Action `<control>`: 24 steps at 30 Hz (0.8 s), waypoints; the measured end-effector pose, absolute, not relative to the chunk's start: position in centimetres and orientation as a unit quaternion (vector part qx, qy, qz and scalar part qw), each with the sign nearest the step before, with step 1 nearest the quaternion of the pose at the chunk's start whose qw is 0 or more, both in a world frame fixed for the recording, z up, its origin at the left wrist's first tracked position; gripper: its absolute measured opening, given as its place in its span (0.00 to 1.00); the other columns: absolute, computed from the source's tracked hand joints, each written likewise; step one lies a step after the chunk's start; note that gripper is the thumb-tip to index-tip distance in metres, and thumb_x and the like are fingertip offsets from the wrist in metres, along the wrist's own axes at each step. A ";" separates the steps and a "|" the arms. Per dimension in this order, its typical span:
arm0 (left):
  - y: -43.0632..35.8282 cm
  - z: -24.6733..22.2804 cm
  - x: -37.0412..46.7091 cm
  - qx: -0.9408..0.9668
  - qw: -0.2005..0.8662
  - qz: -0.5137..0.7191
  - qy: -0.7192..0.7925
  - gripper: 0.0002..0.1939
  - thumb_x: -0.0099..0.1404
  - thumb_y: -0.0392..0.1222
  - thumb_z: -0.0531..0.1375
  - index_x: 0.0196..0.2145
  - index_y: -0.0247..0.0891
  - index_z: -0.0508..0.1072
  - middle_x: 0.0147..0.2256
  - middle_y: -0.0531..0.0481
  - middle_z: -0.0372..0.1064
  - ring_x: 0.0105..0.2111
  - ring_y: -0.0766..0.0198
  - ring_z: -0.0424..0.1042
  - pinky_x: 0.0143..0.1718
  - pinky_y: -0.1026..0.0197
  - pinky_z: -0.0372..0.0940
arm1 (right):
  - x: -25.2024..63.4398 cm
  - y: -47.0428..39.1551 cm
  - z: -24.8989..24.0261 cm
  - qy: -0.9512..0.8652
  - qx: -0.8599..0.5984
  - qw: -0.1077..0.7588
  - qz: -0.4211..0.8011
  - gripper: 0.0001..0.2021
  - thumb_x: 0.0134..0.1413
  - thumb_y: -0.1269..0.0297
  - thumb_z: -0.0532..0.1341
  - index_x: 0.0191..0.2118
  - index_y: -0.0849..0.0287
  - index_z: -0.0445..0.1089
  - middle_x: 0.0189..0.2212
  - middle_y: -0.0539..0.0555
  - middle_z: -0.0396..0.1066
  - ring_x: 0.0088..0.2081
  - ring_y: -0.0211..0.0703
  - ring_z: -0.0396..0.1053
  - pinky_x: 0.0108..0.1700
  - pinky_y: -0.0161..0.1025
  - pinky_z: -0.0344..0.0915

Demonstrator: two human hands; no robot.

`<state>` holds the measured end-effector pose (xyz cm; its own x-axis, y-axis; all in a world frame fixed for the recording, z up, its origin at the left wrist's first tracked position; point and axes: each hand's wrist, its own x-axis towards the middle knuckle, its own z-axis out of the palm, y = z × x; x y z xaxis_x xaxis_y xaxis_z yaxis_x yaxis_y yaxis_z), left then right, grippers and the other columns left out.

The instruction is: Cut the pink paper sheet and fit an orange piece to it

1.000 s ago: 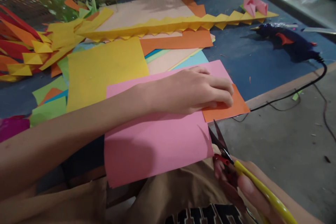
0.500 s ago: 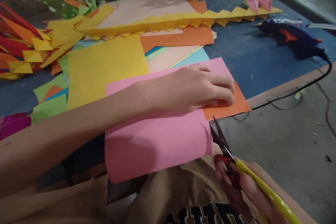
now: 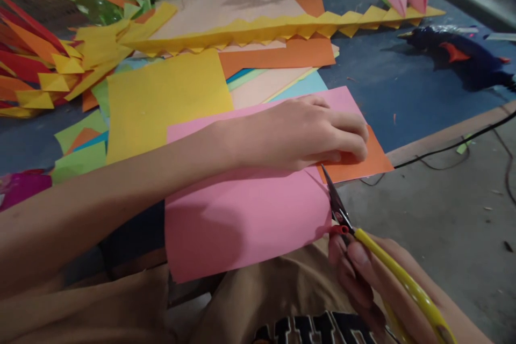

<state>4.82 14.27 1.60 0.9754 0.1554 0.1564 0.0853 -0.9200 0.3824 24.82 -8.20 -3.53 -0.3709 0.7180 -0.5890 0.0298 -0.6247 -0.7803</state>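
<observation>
Left hand pressing flat on pink paper and an orange sheet; right hand below it gripping yellow-handled scissors, blade tips at the pink paper's edge.

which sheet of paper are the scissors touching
The pink sheet under the left hand: the scissors meet its right edge. The yellow sheet lies farther back, untouched.

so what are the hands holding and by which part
The right hand grips the scissors by their yellow handle, blades at the pink sheet's edge. The left hand holds nothing; it presses flat on the pink sheet and orange paper.
</observation>
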 end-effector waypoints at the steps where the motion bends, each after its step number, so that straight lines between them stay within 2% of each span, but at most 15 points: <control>1: 14.3 1.6 4.8 0.975 0.191 0.094 0.062 0.17 0.87 0.39 0.49 0.54 0.49 0.79 0.63 0.51 0.76 0.60 0.56 0.78 0.67 0.49 0.63 | 24.7 -8.1 -3.5 -0.367 -0.515 0.230 0.740 0.27 0.68 0.29 0.57 0.39 0.51 0.70 0.20 0.45 0.62 0.16 0.35 0.57 0.17 0.33 0.58; 5: 14.4 1.6 4.7 0.972 0.200 0.106 0.057 0.17 0.86 0.38 0.51 0.54 0.49 0.80 0.62 0.52 0.77 0.60 0.55 0.78 0.65 0.48 0.65 | 24.6 -7.9 -2.6 -0.352 -0.530 0.231 0.736 0.27 0.67 0.29 0.58 0.39 0.51 0.70 0.20 0.45 0.62 0.16 0.35 0.57 0.18 0.33 0.59; 11: 14.8 1.5 4.8 0.969 0.214 0.118 0.043 0.16 0.85 0.37 0.53 0.54 0.46 0.81 0.60 0.51 0.79 0.60 0.54 0.79 0.61 0.49 0.69 | 24.0 -7.2 -0.8 -0.345 -0.581 0.213 0.705 0.33 0.61 0.23 0.60 0.33 0.52 0.69 0.20 0.47 0.62 0.17 0.35 0.57 0.19 0.34 0.59; 19: 14.7 1.3 4.7 0.966 0.221 0.127 0.050 0.15 0.84 0.36 0.54 0.53 0.48 0.81 0.59 0.52 0.79 0.59 0.54 0.80 0.58 0.51 0.70 | 24.3 -7.3 -1.4 -0.374 -0.535 0.194 0.732 0.33 0.69 0.26 0.53 0.30 0.53 0.64 0.19 0.47 0.62 0.17 0.34 0.58 0.20 0.32 0.56; 24: 14.7 1.3 4.7 0.965 0.225 0.124 0.049 0.15 0.84 0.36 0.54 0.53 0.48 0.81 0.60 0.53 0.79 0.59 0.54 0.79 0.59 0.49 0.70 | 24.0 -6.7 -0.5 -0.377 -0.545 0.154 0.733 0.37 0.64 0.19 0.52 0.29 0.54 0.61 0.17 0.47 0.61 0.17 0.33 0.58 0.20 0.32 0.53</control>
<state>4.68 14.70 1.33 0.9642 0.1513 0.2177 0.0395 -0.8940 0.4463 23.99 -6.74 -0.54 -0.3578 0.6367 -0.6830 0.1859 -0.6682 -0.7203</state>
